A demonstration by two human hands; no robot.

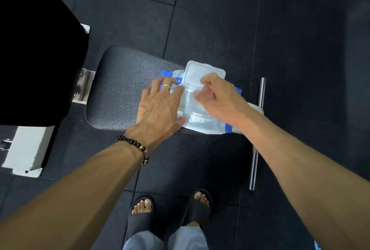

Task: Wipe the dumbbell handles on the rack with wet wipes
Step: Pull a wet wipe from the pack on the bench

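At the pack's opening, the right hand (215, 97) pinches what looks like a wet wipe (198, 96), fingers curled. Beside it the left hand (160, 107) presses flat, fingers spread, on the wet wipes pack (202, 121), whose lid (197, 73) stands open. It lies on the padded table (122, 89), above rubber floor tiles (220, 19).

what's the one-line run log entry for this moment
stage: getting wipe | left hand: presses wipes pack flat on bench pad | right hand: pinching at opening | lid: open
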